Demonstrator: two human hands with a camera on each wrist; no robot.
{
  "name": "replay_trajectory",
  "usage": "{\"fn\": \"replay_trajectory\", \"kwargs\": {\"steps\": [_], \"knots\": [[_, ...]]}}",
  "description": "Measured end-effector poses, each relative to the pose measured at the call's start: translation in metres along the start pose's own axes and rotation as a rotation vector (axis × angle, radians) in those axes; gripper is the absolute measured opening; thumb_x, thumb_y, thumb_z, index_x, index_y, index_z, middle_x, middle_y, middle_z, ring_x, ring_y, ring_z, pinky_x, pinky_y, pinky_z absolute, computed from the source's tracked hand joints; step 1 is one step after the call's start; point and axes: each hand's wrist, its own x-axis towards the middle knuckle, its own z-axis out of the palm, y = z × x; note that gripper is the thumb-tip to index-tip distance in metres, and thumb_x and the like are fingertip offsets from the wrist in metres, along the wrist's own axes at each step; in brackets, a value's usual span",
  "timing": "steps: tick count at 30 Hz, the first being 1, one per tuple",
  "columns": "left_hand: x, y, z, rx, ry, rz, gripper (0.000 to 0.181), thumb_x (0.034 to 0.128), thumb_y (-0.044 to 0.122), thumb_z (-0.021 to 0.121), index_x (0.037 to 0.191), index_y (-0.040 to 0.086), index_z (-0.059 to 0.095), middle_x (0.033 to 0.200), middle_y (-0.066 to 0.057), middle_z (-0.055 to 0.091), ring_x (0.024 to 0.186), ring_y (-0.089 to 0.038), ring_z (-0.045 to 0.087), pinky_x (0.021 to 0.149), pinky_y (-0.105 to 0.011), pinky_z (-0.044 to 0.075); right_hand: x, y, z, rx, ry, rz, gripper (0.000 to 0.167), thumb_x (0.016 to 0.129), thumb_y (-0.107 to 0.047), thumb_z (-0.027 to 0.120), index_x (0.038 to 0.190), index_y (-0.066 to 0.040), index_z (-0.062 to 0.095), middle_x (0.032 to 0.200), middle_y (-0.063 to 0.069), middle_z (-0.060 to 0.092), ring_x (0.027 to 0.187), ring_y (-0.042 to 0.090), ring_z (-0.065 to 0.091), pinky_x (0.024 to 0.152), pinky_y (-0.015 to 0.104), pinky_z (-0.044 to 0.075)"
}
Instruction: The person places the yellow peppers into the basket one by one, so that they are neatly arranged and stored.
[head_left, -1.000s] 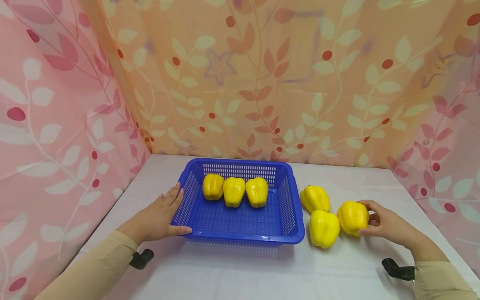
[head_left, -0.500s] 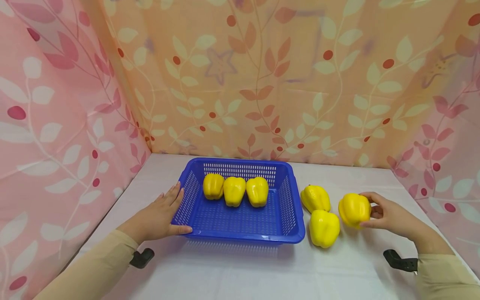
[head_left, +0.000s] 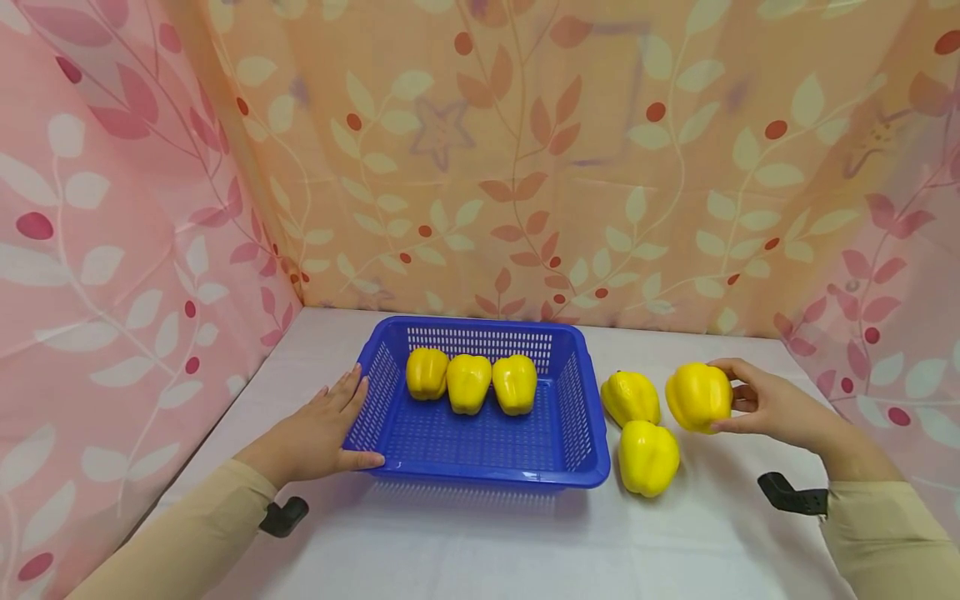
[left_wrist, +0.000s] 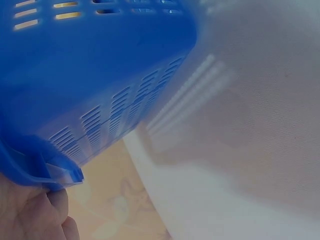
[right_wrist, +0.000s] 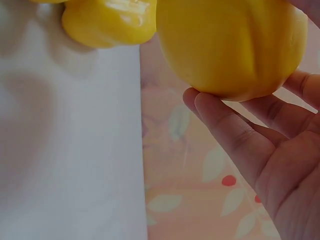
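A yellow bell pepper [head_left: 698, 397] is held up off the table in my right hand [head_left: 783, 408], thumb on the near side and fingers on the far side. The right wrist view shows fingertips [right_wrist: 210, 107] against that bell pepper [right_wrist: 230, 45]. My left hand [head_left: 315, 429] rests on the left rim of a blue plastic basket [head_left: 487, 477], its fingers fairly straight along the side and the thumb on the front corner. From the left wrist, the hand [left_wrist: 32, 212] touches the basket's rim [left_wrist: 30, 170]. Three yellow bell peppers [head_left: 469, 384] sit in a row inside, toward the back.
Two more yellow bell peppers lie on the white table [head_left: 465, 550] right of the basket, one behind [head_left: 631, 398] and one in front [head_left: 648, 458]. Patterned curtains [head_left: 510, 167] enclose the back and both sides.
My right hand has lifted the bell pepper off the table, first slightly right, then up and a little left. The left hand, the basket and the other bell peppers have stayed put.
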Motion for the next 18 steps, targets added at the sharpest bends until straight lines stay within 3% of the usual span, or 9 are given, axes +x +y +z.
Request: {"fn": "replay_trajectory", "kwargs": {"steps": [15, 18], "knots": [[-0.001, 0.001, -0.001, 0.000, 0.005, 0.002, 0.114, 0.0702, 0.080, 0.042, 0.143, -0.004, 0.016, 0.151, -0.021, 0.005, 0.138, -0.037, 0.009, 0.108, -0.054, 0.015, 0.031, -0.035, -0.002, 0.024, -0.023, -0.082, 0.071, 0.073, -0.025, 0.077, 0.131, -0.011, 0.039, 0.118, 0.006, 0.050, 0.096, 0.009, 0.060, 0.076, 0.021, 0.052], [-0.001, 0.001, -0.001, -0.002, 0.005, 0.001, 0.114, 0.0701, 0.080, 0.043, 0.143, -0.004, 0.016, 0.151, -0.021, 0.005, 0.138, -0.037, 0.009, 0.108, -0.054, 0.015, 0.038, -0.044, -0.002, 0.008, -0.033, -0.094, 0.073, 0.073, -0.025, 0.077, 0.132, -0.011, 0.038, 0.118, 0.006, 0.050, 0.099, 0.017, 0.059, 0.077, 0.023, 0.052]]}}
